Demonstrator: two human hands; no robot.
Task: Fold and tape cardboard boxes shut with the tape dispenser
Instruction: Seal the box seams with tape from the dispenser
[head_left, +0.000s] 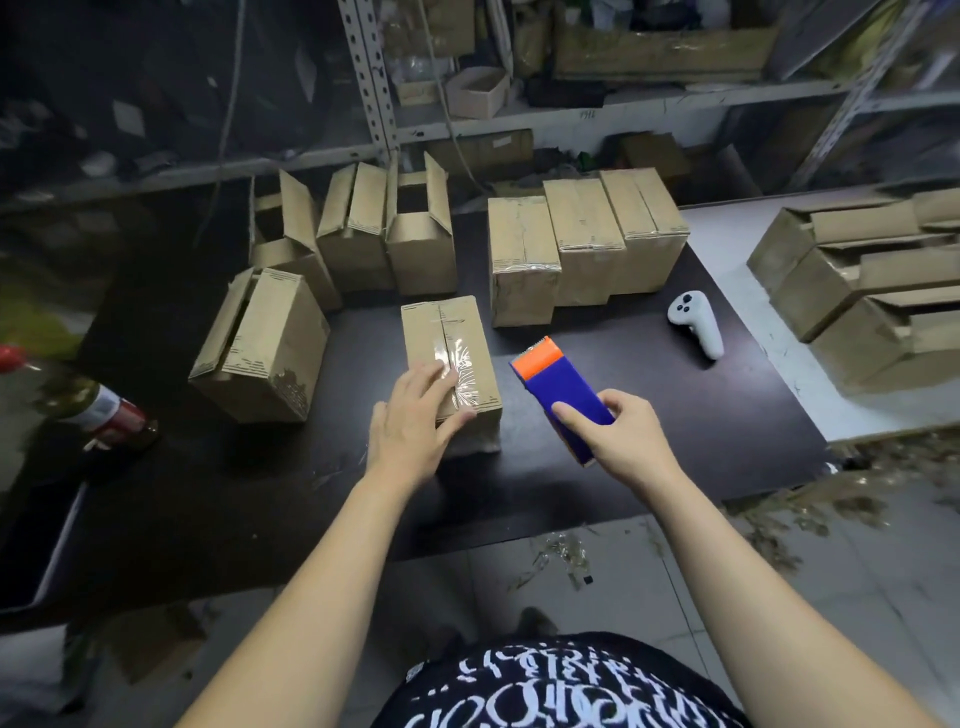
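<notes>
No legible text; the white lettering on the black shirt (561, 686) is unreadable

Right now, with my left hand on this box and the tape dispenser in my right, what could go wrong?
1. The tape covers only the near part of the seam on the box; if your left hand lifts off, the far flaps may spring up.
2. That tape looks wrinkled, so it may not hold well.
3. The white controller lies right of the tape dispenser in your right hand; a wide swing might knock it.
</notes>
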